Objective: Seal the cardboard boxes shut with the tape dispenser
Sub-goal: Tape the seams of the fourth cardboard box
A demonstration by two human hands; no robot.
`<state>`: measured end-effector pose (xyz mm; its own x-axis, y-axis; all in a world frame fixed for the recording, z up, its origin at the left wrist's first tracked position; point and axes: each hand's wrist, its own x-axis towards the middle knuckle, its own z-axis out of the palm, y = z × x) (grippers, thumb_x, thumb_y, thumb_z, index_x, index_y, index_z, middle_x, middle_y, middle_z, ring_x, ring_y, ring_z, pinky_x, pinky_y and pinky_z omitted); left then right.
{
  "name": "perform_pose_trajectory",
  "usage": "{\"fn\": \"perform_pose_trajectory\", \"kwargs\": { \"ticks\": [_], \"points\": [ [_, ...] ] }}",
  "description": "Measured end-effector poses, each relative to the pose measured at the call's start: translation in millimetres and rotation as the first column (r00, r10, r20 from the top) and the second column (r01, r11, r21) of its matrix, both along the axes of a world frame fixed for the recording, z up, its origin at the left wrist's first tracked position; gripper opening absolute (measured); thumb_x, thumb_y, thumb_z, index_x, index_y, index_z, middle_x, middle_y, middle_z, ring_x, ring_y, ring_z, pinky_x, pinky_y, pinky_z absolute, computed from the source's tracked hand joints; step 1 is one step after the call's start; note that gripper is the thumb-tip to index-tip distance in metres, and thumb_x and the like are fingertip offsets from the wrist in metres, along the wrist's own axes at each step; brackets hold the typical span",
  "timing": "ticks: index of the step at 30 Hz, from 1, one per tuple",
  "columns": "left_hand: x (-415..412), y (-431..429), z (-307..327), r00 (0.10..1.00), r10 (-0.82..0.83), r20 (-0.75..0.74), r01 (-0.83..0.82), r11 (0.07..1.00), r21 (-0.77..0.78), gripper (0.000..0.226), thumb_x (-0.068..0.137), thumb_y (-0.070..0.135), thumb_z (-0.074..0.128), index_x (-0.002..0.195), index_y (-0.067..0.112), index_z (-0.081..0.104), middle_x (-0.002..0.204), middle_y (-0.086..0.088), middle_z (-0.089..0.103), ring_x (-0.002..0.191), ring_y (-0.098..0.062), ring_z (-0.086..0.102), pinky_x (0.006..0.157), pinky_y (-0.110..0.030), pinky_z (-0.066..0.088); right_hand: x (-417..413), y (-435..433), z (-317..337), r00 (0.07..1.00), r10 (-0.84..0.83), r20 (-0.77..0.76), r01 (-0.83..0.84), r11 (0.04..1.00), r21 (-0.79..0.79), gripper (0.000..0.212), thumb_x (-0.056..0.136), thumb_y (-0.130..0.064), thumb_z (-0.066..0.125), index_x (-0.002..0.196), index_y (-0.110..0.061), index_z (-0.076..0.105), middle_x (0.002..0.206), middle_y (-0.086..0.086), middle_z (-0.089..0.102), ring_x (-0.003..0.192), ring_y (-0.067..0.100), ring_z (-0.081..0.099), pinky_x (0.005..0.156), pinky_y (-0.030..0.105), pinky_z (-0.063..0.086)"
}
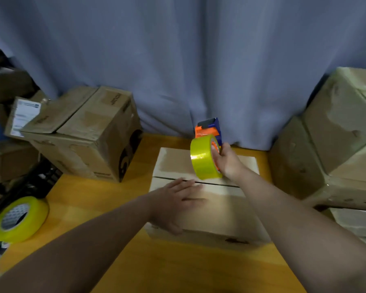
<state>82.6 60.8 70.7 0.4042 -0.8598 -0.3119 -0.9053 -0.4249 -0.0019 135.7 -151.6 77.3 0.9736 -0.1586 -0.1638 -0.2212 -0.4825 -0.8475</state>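
A closed cardboard box (224, 210) lies in the middle of the yellow table (89, 199), its two top flaps meeting at a dark seam. My left hand (175, 203) presses flat on the near flap, fingers straight, next to the seam. My right hand (227, 160) grips the handle of an orange and blue tape dispenser (208, 132) loaded with a yellow tape roll (203, 157). The dispenser is held upright above the far flap, the roll's lower edge close to the seam.
A larger brown box (89, 136) with loose flaps stands at the back left. Stacked taped boxes (336, 132) fill the right side. A spare yellow tape roll (19, 218) lies at the table's left edge. A blue curtain (188, 60) hangs behind.
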Motion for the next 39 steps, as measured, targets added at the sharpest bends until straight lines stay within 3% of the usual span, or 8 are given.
{"fn": "perform_pose_trajectory", "kwargs": {
  "ticks": [7,15,18,21,23,27,31,39],
  "points": [
    [8.8,36.2,-6.2,0.991,0.125,0.052,-0.117,0.984,-0.132,0.108,0.072,0.083,0.045,0.152,0.03,-0.004,0.155,-0.007,-0.026,0.142,-0.023,-0.029,0.113,-0.042,-0.022,42.0,25.2,-20.0,0.989,-0.043,-0.141,0.032,0.996,-0.08,0.052,0.099,-0.053,0.031,0.131,-0.014,0.044,0.133,0.013,0.055,0.132,0.034,0.041,0.114,0.049,0.023],
    [21.7,38.9,-24.3,0.969,0.244,0.022,-0.242,0.967,-0.083,0.127,0.061,0.094,0.036,0.149,0.021,-0.021,0.153,-0.003,-0.032,0.138,-0.019,-0.035,0.114,-0.044,-0.019,39.0,6.6,-56.6,0.981,-0.058,-0.187,0.05,0.997,-0.051,0.044,0.072,-0.078,0.038,0.105,-0.049,0.04,0.129,0.004,0.055,0.134,0.035,0.036,0.109,0.055,0.03],
    [25.3,39.4,-30.1,0.965,0.259,-0.03,-0.261,0.958,-0.119,0.124,0.055,0.096,0.01,0.15,0.021,-0.017,0.155,0.0,-0.028,0.139,-0.014,-0.032,0.114,-0.038,-0.021,23.1,15.0,-38.4,0.99,-0.009,-0.139,0.005,0.999,-0.031,0.039,0.091,-0.059,0.044,0.123,-0.038,0.04,0.14,0.004,0.048,0.141,0.035,0.026,0.116,0.05,0.018],
    [26.6,38.9,-33.0,0.942,0.322,-0.089,-0.334,0.921,-0.201,0.113,0.062,0.091,0.002,0.151,0.024,-0.011,0.158,0.008,-0.017,0.141,-0.007,-0.027,0.115,-0.033,-0.018,8.2,17.3,-12.1,0.995,-0.088,0.037,0.081,0.985,0.155,0.023,0.097,-0.035,0.052,0.113,-0.021,0.044,0.111,0.003,0.06,0.107,0.018,0.056,0.087,0.019,0.049],
    [26.0,38.7,-33.8,0.938,0.334,-0.092,-0.346,0.918,-0.196,0.112,0.064,0.092,0.01,0.152,0.025,-0.01,0.157,0.011,-0.018,0.142,-0.006,-0.025,0.116,-0.033,-0.016,-3.9,14.3,8.0,0.981,-0.114,0.154,0.082,0.977,0.198,0.023,0.093,-0.017,0.06,0.108,-0.018,0.042,0.098,-0.004,0.058,0.088,0.006,0.056,0.067,0.006,0.044],
    [24.3,37.5,-32.9,0.938,0.337,-0.074,-0.345,0.919,-0.192,0.106,0.069,0.088,0.013,0.152,0.025,-0.009,0.158,0.01,-0.017,0.142,-0.007,-0.024,0.117,-0.034,-0.014,-22.8,6.5,33.6,0.957,0.019,0.291,-0.04,0.997,0.065,0.053,0.076,0.008,0.07,0.098,-0.029,0.039,0.098,-0.003,0.048,0.083,-0.002,0.05,0.071,0.009,0.042],
    [22.2,34.9,-32.4,0.935,0.349,-0.06,-0.354,0.918,-0.177,0.107,0.067,0.087,0.006,0.152,0.024,-0.011,0.154,0.011,-0.021,0.141,-0.006,-0.025,0.114,-0.033,-0.017,-39.2,7.7,43.0,0.94,0.246,0.235,-0.206,0.961,-0.184,0.086,0.073,0.006,0.069,0.124,-0.054,0.035,0.11,-0.008,0.036,0.1,0.002,0.05,0.082,0.006,0.042],
    [25.3,29.4,-23.0,0.909,0.394,-0.135,-0.412,0.898,-0.155,0.078,0.093,0.065,0.024,0.153,0.022,-0.003,0.157,0.011,-0.013,0.145,-0.008,-0.012,0.116,-0.031,-0.011,-56.5,11.5,35.0,0.942,0.251,0.222,-0.167,0.926,-0.338,0.083,0.078,0.001,0.065,0.138,-0.047,0.035,0.111,-0.003,0.031,0.101,0.015,0.046,0.094,0.026,0.046]
  ]
}}
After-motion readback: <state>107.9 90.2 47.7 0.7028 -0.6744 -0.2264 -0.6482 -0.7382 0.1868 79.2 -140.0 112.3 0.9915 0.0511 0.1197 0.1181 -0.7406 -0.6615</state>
